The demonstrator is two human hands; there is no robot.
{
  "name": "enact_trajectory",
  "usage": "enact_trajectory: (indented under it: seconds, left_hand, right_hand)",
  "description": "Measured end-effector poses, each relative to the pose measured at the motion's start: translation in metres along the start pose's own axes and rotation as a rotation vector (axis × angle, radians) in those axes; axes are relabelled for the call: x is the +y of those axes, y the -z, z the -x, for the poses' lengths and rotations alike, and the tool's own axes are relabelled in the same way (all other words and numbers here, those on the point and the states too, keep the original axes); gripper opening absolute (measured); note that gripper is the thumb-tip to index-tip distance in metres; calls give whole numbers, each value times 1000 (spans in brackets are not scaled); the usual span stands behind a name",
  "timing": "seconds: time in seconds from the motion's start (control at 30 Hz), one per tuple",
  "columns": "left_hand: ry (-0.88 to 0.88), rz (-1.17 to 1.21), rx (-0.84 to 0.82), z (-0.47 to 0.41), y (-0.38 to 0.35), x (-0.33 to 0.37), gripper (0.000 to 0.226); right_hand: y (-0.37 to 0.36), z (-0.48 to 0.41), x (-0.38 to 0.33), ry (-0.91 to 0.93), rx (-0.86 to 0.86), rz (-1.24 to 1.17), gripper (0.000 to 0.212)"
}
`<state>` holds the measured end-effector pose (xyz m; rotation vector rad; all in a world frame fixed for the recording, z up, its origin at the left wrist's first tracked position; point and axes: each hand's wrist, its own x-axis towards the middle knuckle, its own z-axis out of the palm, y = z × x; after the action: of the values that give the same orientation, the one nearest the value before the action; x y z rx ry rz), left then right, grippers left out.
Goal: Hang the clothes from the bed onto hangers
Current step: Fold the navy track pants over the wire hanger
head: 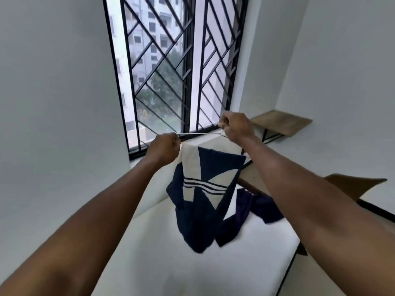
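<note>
1. Two hands are raised in front of the window point(171, 67), above the bed point(181, 263).
2. Left hand point(163, 149) is closed on one end of a thin wire hanger point(198, 133) and on the top edge of a navy-and-white shirt point(203, 189).
3. Right hand point(236, 126) pinches the hanger's other end, its grip tight on the wire.
4. Shirt hangs down from the left hand, clear of the mattress.
5. Purple garment point(250, 212) lies crumpled on the bed, just behind the shirt.
6. Wooden shelf point(282, 122) sits on the right wall.
</note>
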<state>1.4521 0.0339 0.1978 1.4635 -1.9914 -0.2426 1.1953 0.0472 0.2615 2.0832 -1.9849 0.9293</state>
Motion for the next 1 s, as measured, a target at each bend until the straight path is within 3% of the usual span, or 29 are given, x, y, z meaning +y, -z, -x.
enact_trajectory:
  seconds: [0.2,0.37,0.53,0.77,0.93,1.0]
  left_hand:
    - [-259,74,100,-19,33,103,11]
    - [-424,113,58,-20,28,199,35]
    - [-494,291,-100,7,6,313,19]
    - [-489,474,-44,59,2,459,9]
    - [-534,628,-137,91,4,556,14]
    - [-565,692,-184,100,3,595,14]
  right_hand:
    - [110,-8,12,-9,117,-30,9]
    - [194,18,43,-31,98,-99,11]
    - [277,67,88,-46,99,-59,14]
    - [412,170,158,-17,189,-134,13]
    - [514,278,236,-178,104,-34,28]
    - [547,321,261,-236,129,-63,23]
